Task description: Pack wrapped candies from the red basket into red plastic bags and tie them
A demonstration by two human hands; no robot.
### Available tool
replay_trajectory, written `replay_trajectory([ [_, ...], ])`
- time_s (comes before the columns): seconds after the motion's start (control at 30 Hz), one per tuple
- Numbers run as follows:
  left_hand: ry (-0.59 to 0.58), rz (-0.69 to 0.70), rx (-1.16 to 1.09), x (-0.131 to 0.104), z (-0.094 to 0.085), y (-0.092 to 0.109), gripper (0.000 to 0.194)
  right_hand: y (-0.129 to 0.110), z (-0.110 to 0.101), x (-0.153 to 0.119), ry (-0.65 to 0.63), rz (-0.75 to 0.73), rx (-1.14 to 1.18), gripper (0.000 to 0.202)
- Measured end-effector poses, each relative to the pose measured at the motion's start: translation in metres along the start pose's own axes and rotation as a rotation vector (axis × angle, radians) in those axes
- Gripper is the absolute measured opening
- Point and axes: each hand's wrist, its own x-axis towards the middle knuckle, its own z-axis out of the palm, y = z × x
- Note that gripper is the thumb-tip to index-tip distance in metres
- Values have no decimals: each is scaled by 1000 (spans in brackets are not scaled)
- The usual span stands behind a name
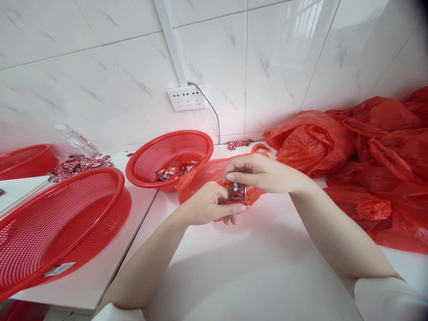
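Between my two hands is a small dark red printed packet [236,191], held over the white table. My left hand [214,203] is closed on its lower side, with the thumb along the bottom edge. From above, my right hand [249,171] pinches the upper edge of the same packet. A thin red plastic bag [207,174] lies on the table under and behind both hands, partly hidden by them. Just left of the bag, a red mesh basket [140,171] holds several similar small packets [175,169].
A larger red basket [115,191] stands at the left, another red basket [50,156] behind it. Loose red packets [80,165] and a clear plastic bottle [76,140] lie near the wall. Full red bags [310,142] crowd the right side. A power socket [186,98] with a cable is on the tiled wall.
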Motion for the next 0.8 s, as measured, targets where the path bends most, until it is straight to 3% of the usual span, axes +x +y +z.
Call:
replay_trajectory([
  [0.8, -7, -5, 7, 1, 0, 0, 32, 0, 0, 0, -3, 1, -28, 22],
])
